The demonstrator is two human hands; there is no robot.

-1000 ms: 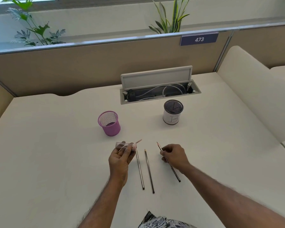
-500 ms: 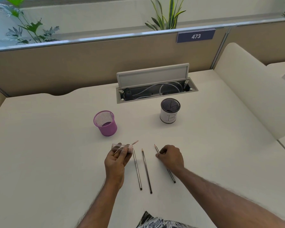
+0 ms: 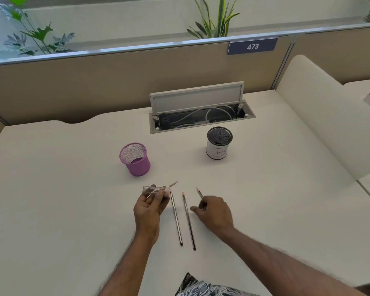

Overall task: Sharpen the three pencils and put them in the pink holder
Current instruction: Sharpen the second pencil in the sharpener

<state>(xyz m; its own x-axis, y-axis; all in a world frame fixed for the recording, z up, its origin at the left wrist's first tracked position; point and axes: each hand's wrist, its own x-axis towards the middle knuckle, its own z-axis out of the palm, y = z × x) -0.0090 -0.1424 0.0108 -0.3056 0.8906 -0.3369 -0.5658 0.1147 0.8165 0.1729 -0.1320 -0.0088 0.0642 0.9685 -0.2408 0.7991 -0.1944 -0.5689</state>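
Blue partition plate (image 3: 252, 46), marked "473". Hand-drawn "B" on white-wrapped mesh cup (image 3: 219, 146), far side of bench (image 3: 51, 210). Pink mesh holder (image 3: 135, 160) upright, well left of that cup. Left pencil (image 3: 176, 218) and middle pencil (image 3: 188, 221), dark and slim, flat side by side, points away. Left hand (image 3: 149, 207): fingers curled round clear sharpener (image 3: 155, 189). Right hand (image 3: 215, 212): fingers gripping third pencil (image 3: 199, 192), reddish point protruding.

Left grip (image 3: 151, 207) clasps sharpener (image 3: 156, 190); right grip (image 3: 215, 212), knuckles up, pinches pencil (image 3: 199, 192).
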